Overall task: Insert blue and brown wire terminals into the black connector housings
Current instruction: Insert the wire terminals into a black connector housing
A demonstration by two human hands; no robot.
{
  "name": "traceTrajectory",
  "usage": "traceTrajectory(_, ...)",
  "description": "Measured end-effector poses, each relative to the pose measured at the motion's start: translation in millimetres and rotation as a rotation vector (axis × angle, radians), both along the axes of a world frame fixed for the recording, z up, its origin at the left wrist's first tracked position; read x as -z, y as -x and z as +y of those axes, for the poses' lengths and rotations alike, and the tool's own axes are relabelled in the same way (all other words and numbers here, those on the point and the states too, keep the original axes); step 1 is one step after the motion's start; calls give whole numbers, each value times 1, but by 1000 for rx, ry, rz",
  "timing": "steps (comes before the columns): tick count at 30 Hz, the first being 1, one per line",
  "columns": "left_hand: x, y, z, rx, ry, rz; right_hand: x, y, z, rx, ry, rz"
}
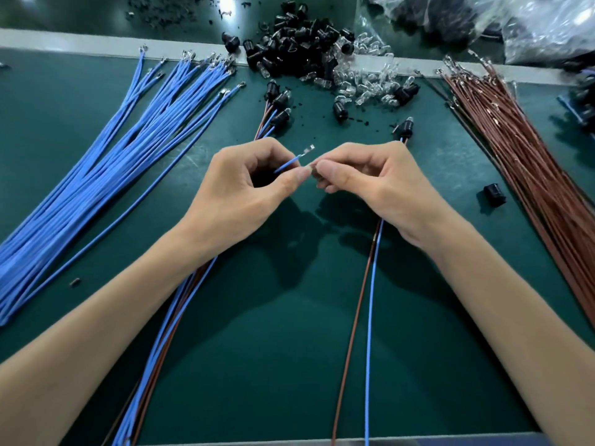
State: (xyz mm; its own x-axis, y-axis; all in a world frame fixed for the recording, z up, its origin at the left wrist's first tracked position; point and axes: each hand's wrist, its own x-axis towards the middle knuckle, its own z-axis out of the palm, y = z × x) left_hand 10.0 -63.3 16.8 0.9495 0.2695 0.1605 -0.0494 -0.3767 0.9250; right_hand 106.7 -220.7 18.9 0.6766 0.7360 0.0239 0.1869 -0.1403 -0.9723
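Left hand (244, 185), at the centre of the bench (289, 349), pinched a single blue wire (286, 166) between thumb and forefinger, its metal terminal (309, 150) bare and pointing toward 1 o'clock. Right hand (370, 178) sat fingertip to fingertip with it, fingers curled; whether they held anything could not be told. No housing showed at the terminal, so the step in hand appeared to be readying the blue terminal for insertion. Black connector housings (299, 37) lay heaped at 12 o'clock among clear bulbs (370, 75), with 1 loose housing (495, 195) at 3 o'clock. Spare blue wires (128, 140) fanned out at 9 o'clock, brown wires (531, 175) at 3 o'clock. Finished assemblies (277, 101) rested at 11 o'clock just beyond the left hand. Another assembly (404, 127) lay behind the right hand at 1 o'clock. The next move would likely call for a housing brought to the tip, the terminal lined up squarely with its cavity and pushed home until seated.
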Motion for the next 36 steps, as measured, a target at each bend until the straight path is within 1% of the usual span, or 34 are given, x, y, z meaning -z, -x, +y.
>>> traceTrajectory(7,-1,1,-1,21,-3,22,4,6,5,94,-65,-46)
traceTrajectory(12,-2,2,0,27,22,38,4,10,6,117,-64,-191)
traceTrajectory(14,-3,3,0,31,28,37,5,9,7,111,-83,-210)
traceTrajectory(19,-3,4,0,38,43,26,4,7,5,105,-176,-32)
traceTrajectory(23,-2,4,-1,48,31,24,4,7,6,182,-258,43)
traceTrajectory(26,-1,3,-3,55,14,21,6,9,7,174,-260,105)
traceTrajectory(31,-1,3,-2,42,16,10,5,7,4,98,-230,96)
traceTrajectory(36,-1,4,-3,54,-21,6,5,9,5,105,-204,56)
